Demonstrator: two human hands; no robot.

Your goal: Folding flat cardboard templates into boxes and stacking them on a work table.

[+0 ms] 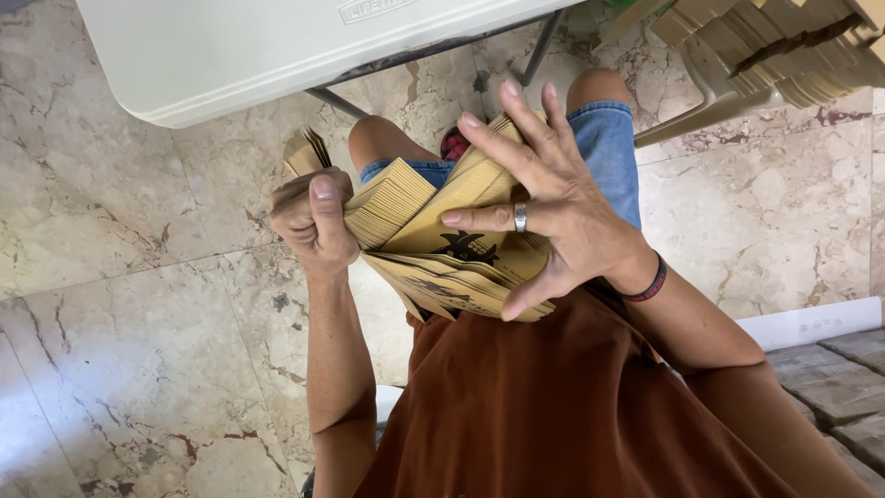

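Head view: right hand [553, 207] hides bag stack [433, 231] — print obscured.

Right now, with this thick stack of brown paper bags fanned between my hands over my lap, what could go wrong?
1. The stack of brown paper bags is splayed open; the left hand pinches only one end, so bags may slide out onto the marble floor.
2. The right hand presses with spread fingers rather than gripping, so the lower bags could slip off.
3. Thin paper edges run along the fingers; a paper cut seems possible.
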